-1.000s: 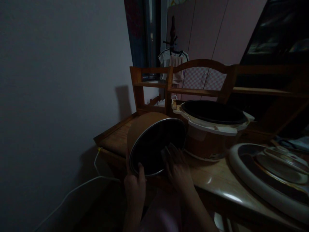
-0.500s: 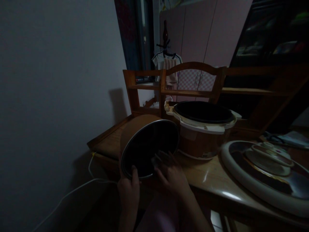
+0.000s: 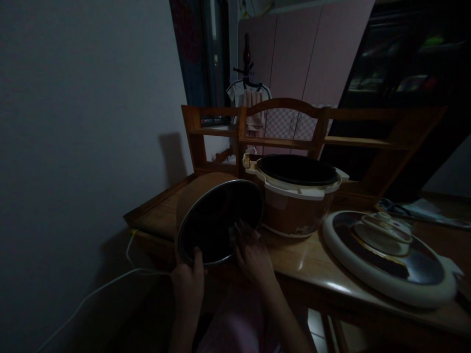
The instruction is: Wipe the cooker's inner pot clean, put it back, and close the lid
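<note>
A brown inner pot [image 3: 217, 215] with a silver rim and dark inside lies tilted on its side at the table's near left edge, mouth facing me. My left hand [image 3: 188, 284] grips its lower rim, thumb over the edge. The fingers of my right hand [image 3: 250, 252] reach into the pot's mouth at its lower right; whether they hold anything is hidden in the dark. Just right of the pot stands the cooker body [image 3: 296, 196], brown with a cream rim, open and dark inside.
A large round cooker lid [image 3: 386, 257] lies on the wooden table [image 3: 316, 267] at right. A wooden shelf rack [image 3: 283, 142] stands behind the cooker. A white cable [image 3: 110, 284] hangs off the table's left end along the wall.
The view has swung right, so everything sits further left in frame. My right hand has shifted slightly inside the pot's mouth. My left hand keeps its grip on the rim.
</note>
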Action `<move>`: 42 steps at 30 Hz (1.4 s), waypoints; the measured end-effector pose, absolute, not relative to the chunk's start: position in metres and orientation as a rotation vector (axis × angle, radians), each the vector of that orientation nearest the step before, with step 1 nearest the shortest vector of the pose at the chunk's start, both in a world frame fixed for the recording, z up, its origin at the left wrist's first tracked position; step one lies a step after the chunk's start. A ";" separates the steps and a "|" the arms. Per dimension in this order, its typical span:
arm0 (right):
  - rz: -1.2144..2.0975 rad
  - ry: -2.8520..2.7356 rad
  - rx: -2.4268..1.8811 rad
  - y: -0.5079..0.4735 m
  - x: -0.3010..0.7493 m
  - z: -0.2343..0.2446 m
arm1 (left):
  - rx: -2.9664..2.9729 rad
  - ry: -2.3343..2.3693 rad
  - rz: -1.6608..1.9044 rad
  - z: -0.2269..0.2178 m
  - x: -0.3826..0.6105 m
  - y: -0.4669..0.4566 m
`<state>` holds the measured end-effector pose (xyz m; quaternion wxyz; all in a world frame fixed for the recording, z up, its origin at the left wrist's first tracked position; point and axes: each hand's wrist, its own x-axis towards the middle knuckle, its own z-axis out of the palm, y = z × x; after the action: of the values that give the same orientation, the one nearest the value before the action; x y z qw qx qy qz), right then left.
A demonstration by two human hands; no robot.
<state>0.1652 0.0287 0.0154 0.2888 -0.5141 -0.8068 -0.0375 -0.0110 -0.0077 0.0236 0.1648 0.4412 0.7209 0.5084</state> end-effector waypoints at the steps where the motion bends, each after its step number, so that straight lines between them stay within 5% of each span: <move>1: -0.062 -2.168 -1.339 0.027 0.166 0.017 | 1.259 2.056 1.449 0.023 -0.011 -0.008; 17: -0.011 -1.862 -1.289 0.024 0.175 0.008 | 1.233 2.081 1.385 0.019 -0.013 -0.007; 27: -0.263 -1.961 -1.099 0.064 0.140 0.074 | 1.294 2.028 1.466 0.021 -0.011 -0.009; 42: -0.294 -1.959 -1.152 0.135 0.104 0.030 | 1.194 1.955 1.514 0.017 -0.012 -0.006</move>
<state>0.1043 0.1354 0.0300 0.4124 -0.4580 -0.7788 -0.1170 -0.0120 -0.0061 0.0174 0.1968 0.4263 0.6980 0.5406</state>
